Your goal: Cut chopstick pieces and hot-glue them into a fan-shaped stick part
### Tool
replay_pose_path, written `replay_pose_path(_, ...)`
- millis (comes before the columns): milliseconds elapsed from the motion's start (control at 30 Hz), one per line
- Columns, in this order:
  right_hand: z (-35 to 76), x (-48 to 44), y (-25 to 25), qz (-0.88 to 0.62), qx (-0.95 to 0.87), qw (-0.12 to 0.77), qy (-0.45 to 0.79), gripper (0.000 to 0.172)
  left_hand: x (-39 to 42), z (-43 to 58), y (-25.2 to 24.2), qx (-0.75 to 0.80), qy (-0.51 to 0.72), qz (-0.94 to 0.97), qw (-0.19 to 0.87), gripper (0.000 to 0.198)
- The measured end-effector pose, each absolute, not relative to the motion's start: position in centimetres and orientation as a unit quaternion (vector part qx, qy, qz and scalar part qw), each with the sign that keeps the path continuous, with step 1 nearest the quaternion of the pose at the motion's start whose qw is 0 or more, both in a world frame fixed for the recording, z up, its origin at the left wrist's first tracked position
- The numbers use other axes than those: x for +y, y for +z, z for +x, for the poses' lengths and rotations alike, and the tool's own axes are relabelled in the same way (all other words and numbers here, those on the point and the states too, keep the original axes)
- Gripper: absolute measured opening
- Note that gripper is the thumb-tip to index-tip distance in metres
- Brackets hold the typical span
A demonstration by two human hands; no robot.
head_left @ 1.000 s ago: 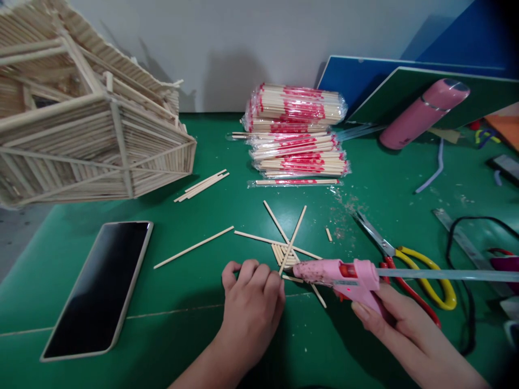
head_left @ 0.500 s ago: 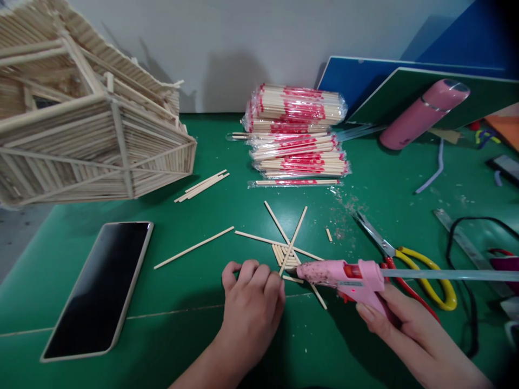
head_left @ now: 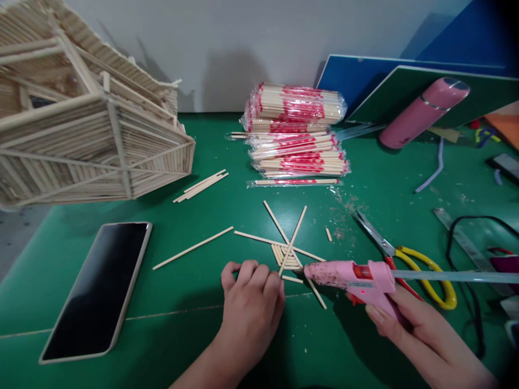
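Observation:
My right hand [head_left: 421, 329] is wrapped round the handle of a pink hot glue gun [head_left: 352, 274], a clear glue stick [head_left: 454, 276] jutting from its back. The gun's nozzle points left, at the edge of a small frame of crossed chopsticks [head_left: 290, 246]. Short cut pieces [head_left: 288, 260] lie in rows inside that frame, and one loose short piece [head_left: 292, 279] sits just below it. Closed and curled, my left hand [head_left: 253, 302] is at the lower end of one crossed chopstick; its fingertips are mostly hidden behind the knuckles.
A large stick-built model [head_left: 117, 135] stands at left, above a phone [head_left: 97, 292]. Wrapped chopstick packs [head_left: 300, 135] are piled at the back. Loose chopsticks [head_left: 203, 186] lie left of centre. Scissors [head_left: 389, 248], a ruler [head_left: 458, 232], a black cord [head_left: 472, 292] and a pink bottle [head_left: 424, 113] occupy the right.
The glue gun and my right hand have shifted slightly to the right, drawing the nozzle away from the middle of the chopstick frame. My left hand stays in place.

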State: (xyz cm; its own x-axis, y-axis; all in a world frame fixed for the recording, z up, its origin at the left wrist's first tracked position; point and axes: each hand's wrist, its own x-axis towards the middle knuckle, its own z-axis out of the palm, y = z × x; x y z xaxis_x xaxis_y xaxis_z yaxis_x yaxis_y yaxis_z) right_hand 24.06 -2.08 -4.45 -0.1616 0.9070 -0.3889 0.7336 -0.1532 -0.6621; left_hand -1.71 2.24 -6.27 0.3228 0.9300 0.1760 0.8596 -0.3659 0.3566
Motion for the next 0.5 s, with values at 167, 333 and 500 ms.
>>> replay_pose_path(167, 23.0, -1.7, -3.5, -0.626, -0.651, 0.093, 0.419, 0.035, 2.3, -1.7, -6.2, 0.556, 0.181, 0.805, 0.1, 0.018)
replay_pose_path(333, 21.9, -1.0, -2.7, -0.624, -0.655, 0.098, 0.415, 0.031, 2.3, -1.7, -6.3, 0.559, 0.173, 0.804, 0.102, 0.017)
replay_pose_path(500, 22.3, -1.1, -3.1, -0.624, -0.653, 0.112, 0.414, 0.035, 2.3, -1.7, -6.2, 0.56, 0.171, 0.803, 0.108, 0.018)
